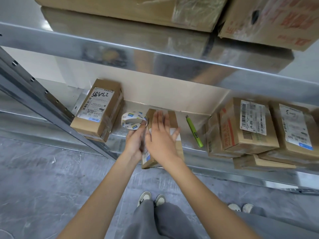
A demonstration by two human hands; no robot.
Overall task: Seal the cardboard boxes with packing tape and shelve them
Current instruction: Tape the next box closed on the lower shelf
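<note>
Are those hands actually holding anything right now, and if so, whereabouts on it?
The right hand lies flat on top of the small cardboard box, pressing, not gripping. The left hand is against the box's left side beside the tape roll; blur hides whether it grips.

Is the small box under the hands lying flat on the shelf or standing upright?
Lying flat. The small box rests on a broad face on the shelf, and the right hand lies spread on top.

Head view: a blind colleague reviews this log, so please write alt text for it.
A right hand lies flat on a small box at a metal shelf's front edge, the left hand against the box's side beside a tape roll. A green knife lies to the right, with labelled boxes on both sides.
</note>
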